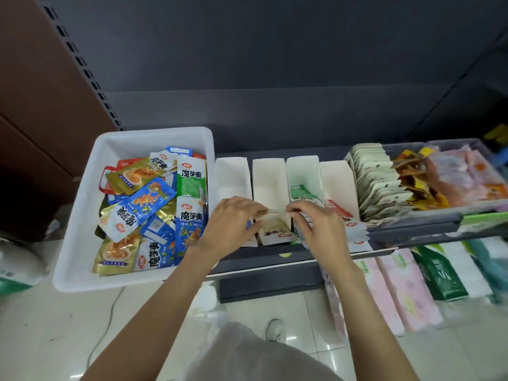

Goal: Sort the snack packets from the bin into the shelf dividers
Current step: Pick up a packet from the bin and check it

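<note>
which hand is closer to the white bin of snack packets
Left. The left hand is right beside the white bin, next to its right wall. The right hand is farther right, over the shelf dividers. Both pinch one packet.

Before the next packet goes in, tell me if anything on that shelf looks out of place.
The red packets in the rightmost white divider stick out past its front edge, some hanging over the shelf lip. The leftmost divider looks nearly empty. Both hands pinch one packet above the second divider.
</note>
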`<action>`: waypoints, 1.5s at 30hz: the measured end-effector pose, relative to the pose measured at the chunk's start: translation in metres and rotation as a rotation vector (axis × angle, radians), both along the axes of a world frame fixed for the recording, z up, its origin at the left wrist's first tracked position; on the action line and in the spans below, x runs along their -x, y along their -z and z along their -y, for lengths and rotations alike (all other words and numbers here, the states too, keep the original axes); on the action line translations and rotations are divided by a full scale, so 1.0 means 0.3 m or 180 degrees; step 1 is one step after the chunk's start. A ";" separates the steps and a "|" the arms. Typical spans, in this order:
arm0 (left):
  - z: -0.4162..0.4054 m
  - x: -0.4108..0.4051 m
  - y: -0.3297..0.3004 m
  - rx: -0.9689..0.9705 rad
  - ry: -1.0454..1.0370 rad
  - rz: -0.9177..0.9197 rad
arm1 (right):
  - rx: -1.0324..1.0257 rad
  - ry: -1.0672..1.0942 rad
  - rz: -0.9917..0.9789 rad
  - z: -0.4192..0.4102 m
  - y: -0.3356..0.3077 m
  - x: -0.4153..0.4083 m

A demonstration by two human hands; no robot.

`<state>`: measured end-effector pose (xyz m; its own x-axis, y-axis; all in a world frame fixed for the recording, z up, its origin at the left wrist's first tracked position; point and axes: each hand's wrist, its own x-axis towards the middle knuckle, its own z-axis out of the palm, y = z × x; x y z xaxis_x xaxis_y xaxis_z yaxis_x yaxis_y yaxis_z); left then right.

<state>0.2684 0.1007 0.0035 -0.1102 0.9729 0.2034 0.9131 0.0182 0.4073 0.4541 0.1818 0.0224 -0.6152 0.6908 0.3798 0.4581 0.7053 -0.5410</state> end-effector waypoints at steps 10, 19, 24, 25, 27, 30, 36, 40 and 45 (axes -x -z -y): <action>0.037 -0.006 0.035 0.0326 0.0274 0.0370 | -0.0118 -0.0519 0.1275 -0.001 0.055 -0.001; 0.222 0.141 -0.029 -0.0501 -0.1191 0.0812 | 0.0592 -0.0895 0.0706 0.049 -0.069 0.117; 0.282 0.283 0.082 0.0460 -0.2084 0.0960 | 0.0012 -0.1273 0.1179 0.104 -0.040 0.389; 0.278 0.302 0.099 0.0623 -0.2123 0.0907 | -0.0124 -0.1330 0.1350 0.109 -0.019 0.433; 0.261 0.323 0.115 0.0884 -0.2118 0.0822 | -0.0360 -0.1377 0.1639 0.115 0.022 0.494; 0.224 0.322 0.111 0.1256 -0.2113 0.0577 | -0.0588 -0.1325 0.1812 0.123 0.065 0.523; 0.240 0.355 0.095 0.1047 -0.2089 0.0893 | -0.0530 -0.1255 0.1807 0.129 0.071 0.523; 0.323 0.391 0.020 -0.0233 -0.2226 0.2693 | 0.0452 -0.0922 0.0741 0.150 0.001 0.504; 0.361 0.379 -0.101 -0.0639 -0.1840 0.3836 | 0.1959 -0.0590 -0.0611 0.166 -0.131 0.485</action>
<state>0.1546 -0.0077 0.0338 -0.6997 0.6921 -0.1772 -0.1295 0.1211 0.9842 0.3087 0.1320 0.0616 -0.7054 0.7058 0.0649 0.2145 0.2999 -0.9295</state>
